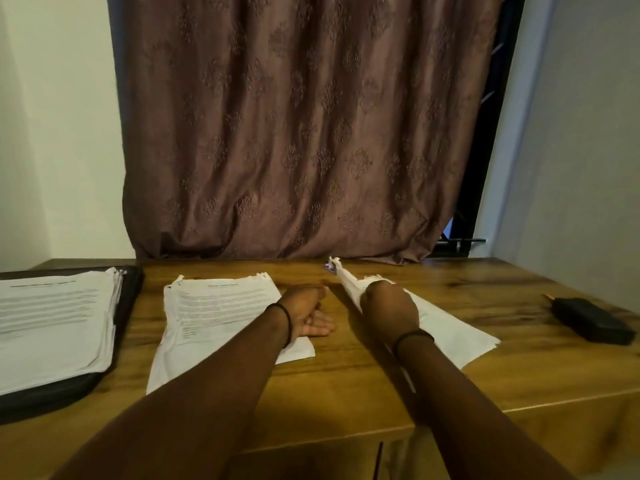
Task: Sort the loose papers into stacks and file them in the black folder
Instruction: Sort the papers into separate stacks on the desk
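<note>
Head view: angled white sheets point(450, 327) lie right of centre on the brown wooden desk point(346, 393). The right hand point(388, 310) grips their left edge, fingers curled round it, raising the far corner off the desk, probably to lift them for sorting. The middle white printed stack point(221, 313) lies flat. The left hand point(308, 315) rests at its right edge, fingers relaxed and holding nothing, likely to steady it. A thicker white paper stack point(52, 323) lies on the black folder point(128, 299) at far left, apparently already filed. A black oblong object point(588, 320) lies well apart at right, with a brown patterned curtain point(304, 126) behind.
</note>
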`<state>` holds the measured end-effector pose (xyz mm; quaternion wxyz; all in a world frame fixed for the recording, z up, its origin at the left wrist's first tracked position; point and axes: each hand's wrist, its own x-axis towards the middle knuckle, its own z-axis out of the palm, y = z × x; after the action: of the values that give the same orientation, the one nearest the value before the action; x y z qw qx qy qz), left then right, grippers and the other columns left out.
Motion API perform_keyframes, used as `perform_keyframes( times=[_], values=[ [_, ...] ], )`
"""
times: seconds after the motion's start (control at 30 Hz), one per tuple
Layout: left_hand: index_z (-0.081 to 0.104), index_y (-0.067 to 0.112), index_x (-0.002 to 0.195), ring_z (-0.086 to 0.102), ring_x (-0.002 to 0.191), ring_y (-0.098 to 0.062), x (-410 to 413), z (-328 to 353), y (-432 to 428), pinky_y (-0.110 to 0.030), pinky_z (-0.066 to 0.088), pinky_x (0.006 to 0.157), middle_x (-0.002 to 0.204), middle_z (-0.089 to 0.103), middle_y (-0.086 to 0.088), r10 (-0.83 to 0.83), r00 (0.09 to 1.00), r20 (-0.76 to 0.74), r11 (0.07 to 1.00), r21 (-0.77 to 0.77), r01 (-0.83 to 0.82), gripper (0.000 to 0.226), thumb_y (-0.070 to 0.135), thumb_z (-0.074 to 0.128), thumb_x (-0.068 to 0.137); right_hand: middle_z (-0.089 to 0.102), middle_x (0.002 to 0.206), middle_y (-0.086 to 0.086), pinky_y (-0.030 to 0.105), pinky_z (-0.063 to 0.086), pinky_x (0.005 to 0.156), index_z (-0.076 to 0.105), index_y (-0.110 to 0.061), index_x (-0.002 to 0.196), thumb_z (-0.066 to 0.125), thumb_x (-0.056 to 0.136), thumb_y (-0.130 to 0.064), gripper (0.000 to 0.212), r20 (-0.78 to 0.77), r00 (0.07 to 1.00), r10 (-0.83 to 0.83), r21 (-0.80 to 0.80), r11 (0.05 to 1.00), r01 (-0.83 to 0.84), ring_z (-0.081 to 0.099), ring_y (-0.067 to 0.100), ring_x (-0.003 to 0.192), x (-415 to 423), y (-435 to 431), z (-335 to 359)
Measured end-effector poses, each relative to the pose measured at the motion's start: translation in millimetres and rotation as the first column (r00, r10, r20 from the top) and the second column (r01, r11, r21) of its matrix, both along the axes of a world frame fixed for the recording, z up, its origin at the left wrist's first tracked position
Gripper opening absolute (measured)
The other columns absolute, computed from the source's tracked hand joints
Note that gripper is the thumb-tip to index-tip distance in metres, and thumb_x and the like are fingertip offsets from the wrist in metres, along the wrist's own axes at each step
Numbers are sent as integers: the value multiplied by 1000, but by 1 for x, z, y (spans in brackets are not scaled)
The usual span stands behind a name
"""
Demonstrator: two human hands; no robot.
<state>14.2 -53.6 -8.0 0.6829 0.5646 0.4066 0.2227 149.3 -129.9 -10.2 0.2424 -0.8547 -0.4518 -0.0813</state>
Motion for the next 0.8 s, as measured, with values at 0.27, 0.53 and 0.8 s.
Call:
perform_keyframes(
  times=[0.27,0.53,0.8],
  values=[
    [55,9,133,70,91,-25,20,-23,39,-40,60,69,112,70,-12,76,930,359,991,-132,-30,38,28,48,102,68,68,17,52,58,71,67,-9,62,72,80,-30,28,-497,800,337,292,933,-212,59,23,58,2,30,-19],
    [60,17,126,67,107,-26,17,-33,53,-45,54,89,118,70,-11,-36,880,474,991,-97,93,48,49,37,99,68,96,-7,30,46,79,65,-22,93,63,86,-56,34,-244,915,323,381,899,-216,60,13,90,1,45,-21],
    [56,6,130,67,104,-30,14,-33,53,-49,55,85,116,69,-16,37,867,496,983,-177,59,42,35,48,100,65,72,-6,25,42,62,64,-21,72,60,91,-46,32,-101,956,274,296,926,-234,59,12,73,-17,51,-16]
  ],
)
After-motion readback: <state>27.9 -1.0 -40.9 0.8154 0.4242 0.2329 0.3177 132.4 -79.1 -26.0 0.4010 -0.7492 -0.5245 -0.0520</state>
